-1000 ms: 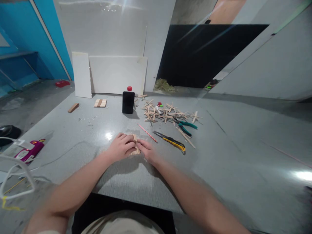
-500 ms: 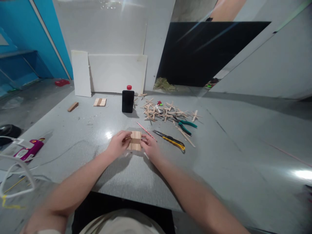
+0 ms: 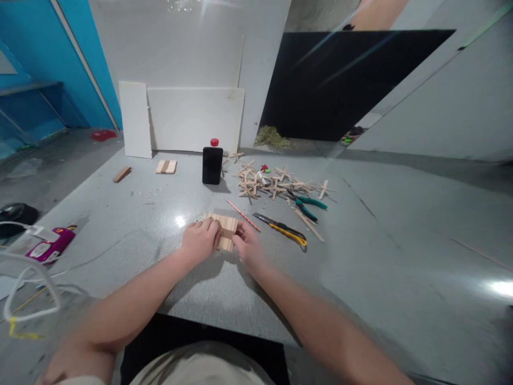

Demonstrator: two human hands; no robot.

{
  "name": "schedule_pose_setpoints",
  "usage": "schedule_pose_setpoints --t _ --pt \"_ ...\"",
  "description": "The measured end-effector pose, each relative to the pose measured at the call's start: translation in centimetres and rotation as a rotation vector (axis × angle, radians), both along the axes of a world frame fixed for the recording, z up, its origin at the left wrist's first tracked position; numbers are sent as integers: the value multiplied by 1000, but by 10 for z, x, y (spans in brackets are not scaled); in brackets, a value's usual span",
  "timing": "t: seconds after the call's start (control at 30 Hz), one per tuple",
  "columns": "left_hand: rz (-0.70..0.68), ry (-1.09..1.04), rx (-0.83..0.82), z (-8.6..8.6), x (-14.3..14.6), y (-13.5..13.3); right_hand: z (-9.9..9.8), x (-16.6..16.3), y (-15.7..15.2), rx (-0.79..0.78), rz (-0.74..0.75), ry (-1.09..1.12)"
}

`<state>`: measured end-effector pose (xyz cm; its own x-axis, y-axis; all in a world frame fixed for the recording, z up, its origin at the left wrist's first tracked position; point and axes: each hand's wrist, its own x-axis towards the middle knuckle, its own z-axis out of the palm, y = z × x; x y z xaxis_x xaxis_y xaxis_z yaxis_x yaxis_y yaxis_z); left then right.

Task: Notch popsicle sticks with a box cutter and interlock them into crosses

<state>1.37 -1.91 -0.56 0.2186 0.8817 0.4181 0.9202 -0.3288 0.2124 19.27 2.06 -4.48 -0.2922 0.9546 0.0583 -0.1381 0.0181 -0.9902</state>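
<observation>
Between my two hands is a bundle of wooden craft sticks with a brown paper band around its middle. My left hand is wrapped over the bundle's left side, its fingers covering part of it. On the right edge, my right hand grips with thumb and fingers. Just beyond the right hand lies a red-and-white patterned pencil. A yellow and black utility knife rests to the right of it, blade toward the far left.
Green-handled pliers lie beside a pile of star-shaped stick pieces. A black phone stands before a red-capped bottle. Another banded stick bundle and a brown strip lie far left. A purple glue gun is near the left edge.
My left hand has shifted from pinching the bundle's left edge to wrapping over it. The bundle has turned slightly and moved a little right. The camera view has shifted slightly.
</observation>
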Motion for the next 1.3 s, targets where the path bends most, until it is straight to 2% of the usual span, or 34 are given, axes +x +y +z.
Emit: schedule_pose_setpoints --t 0.17,0.3,0.4,0.57,0.67,0.87,1.0,1.13,1.3 --pt "-164 17 -1 -2 -1 -1 2 -4 -17 -60 20 -5" --pt "-191 -35 -8 -2 2 2 5 -7 -22 -132 46 1" --pt "-106 -96 -14 -1 -1 3 7 -8 -20 -175 49 30" --pt "194 -254 -9 10 -31 10 3 -5 -9 -249 -7 89" --pt "251 -315 -21 14 -47 16 0 -1 -3 -278 -28 107" --pt "162 -335 51 8 -42 18 0 -2 -2 -303 -17 94" --pt "-19 -284 115 9 -40 15 1 -2 -2 -276 -20 88" --pt "-162 -288 111 9 -38 13 4 0 -1 -229 -5 75" --pt "-213 -390 68 6 -31 14 7 2 -1 -176 26 58"
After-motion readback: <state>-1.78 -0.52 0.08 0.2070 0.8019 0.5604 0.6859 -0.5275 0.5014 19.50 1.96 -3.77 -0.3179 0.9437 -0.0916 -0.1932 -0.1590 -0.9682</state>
